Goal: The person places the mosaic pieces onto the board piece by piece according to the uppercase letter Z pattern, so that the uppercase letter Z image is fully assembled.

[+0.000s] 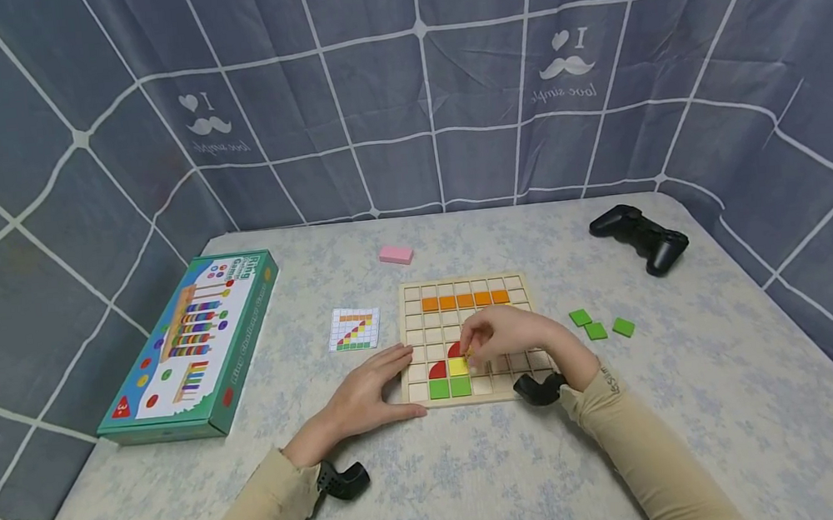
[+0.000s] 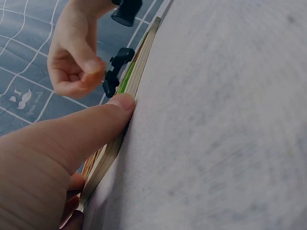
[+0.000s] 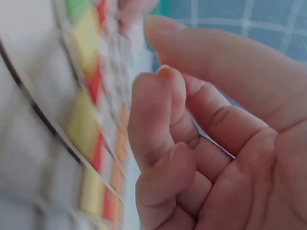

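The wooden grid board [image 1: 411, 322] holds a row of orange square tiles [image 1: 465, 300], red quarter-round tiles [image 1: 437, 370], a yellow tile [image 1: 458, 367] and green tiles [image 1: 449, 387]. At its left side, my left hand [image 1: 369, 390] rests with fingers extended, its thumb [image 2: 91, 127] against the front edge. My right hand [image 1: 507, 335] is over the middle of the board, thumb and curled fingers [image 3: 151, 110] close together. A bit of yellow shows by its fingertips in the head view; I cannot tell whether they pinch a tile.
Loose green tiles [image 1: 596, 331] lie right of the board, with a black game controller [image 1: 639, 238] beyond. A printed pattern card [image 1: 354, 329] lies to the left. A pink block [image 1: 396, 254] sits behind the board. The green game box [image 1: 191, 344] occupies the table's left side.
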